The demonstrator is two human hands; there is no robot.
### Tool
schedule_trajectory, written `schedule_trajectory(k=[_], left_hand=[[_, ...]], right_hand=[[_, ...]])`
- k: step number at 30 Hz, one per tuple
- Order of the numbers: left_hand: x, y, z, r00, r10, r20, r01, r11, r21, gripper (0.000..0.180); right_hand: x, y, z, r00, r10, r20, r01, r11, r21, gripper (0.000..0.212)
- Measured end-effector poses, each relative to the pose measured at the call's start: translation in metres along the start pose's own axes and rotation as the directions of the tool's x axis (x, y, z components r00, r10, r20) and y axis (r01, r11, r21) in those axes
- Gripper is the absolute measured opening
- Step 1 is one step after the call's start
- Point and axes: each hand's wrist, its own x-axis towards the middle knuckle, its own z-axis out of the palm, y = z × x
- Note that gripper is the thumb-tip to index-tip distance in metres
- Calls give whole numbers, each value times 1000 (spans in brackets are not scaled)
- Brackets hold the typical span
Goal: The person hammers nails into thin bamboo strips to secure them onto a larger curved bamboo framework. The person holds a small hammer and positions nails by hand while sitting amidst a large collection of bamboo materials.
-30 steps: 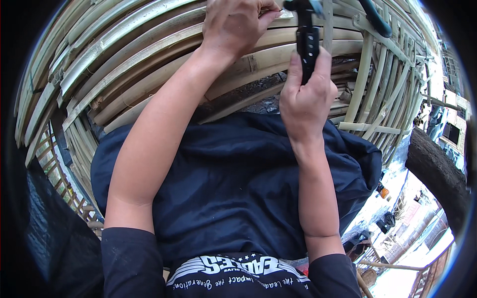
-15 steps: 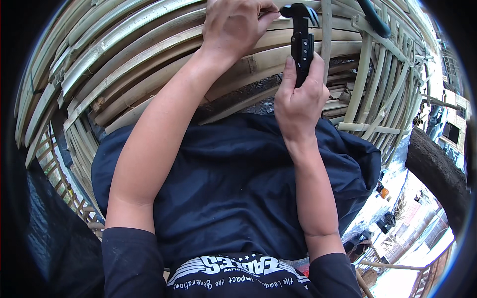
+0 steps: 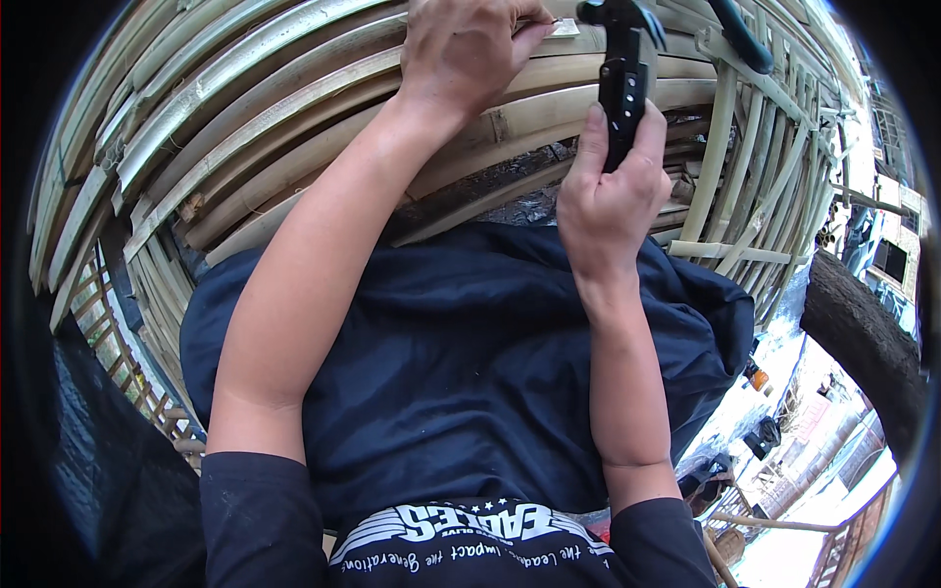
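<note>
My right hand [image 3: 616, 201] is wrapped round the black handle of a claw hammer [image 3: 623, 93]. The hammer stands head upward, its dark head raised near the top edge and apart from the fingers of my other hand. At the top centre my left hand [image 3: 459, 54] rests over split bamboo strips [image 3: 578, 71], thumb and fingertips pinched together. A thin dark tip like a nail [image 3: 556, 20] pokes out of that pinch, mostly hidden by the fingers. Beside it a small pale patch [image 3: 566, 29] shows on the bamboo.
Long bamboo slats [image 3: 284, 108] curve across the top left. Dark blue cloth [image 3: 470, 353] covers my lap. Upright bamboo slats [image 3: 720, 147] stand at right under a dark curved tube [image 3: 740, 39]. A thick dark log [image 3: 858, 323] leans at far right.
My right hand has moved the hammer to the right, away from the pinched fingertips, uncovering the pale patch. My left hand has stayed in place.
</note>
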Motion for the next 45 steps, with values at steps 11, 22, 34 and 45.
schedule_trajectory(k=[11,22,34,45], left_hand=[[-1,-1,0,1000,-20,14,20,999,27,9],[4,-3,-2,1000,1,14,-1,1000,29,10],[3,-1,0,998,-52,37,51,999,12,10],[3,-3,-1,999,37,-27,-37,999,10,8]], right_hand=[[-6,2,4,995,-76,-66,79,996,39,27],[-6,-7,-2,977,-54,-208,76,992,101,24],[-1,-2,3,997,-40,-64,41,999,10,25],[2,-8,0,988,-36,-149,51,993,102,23]])
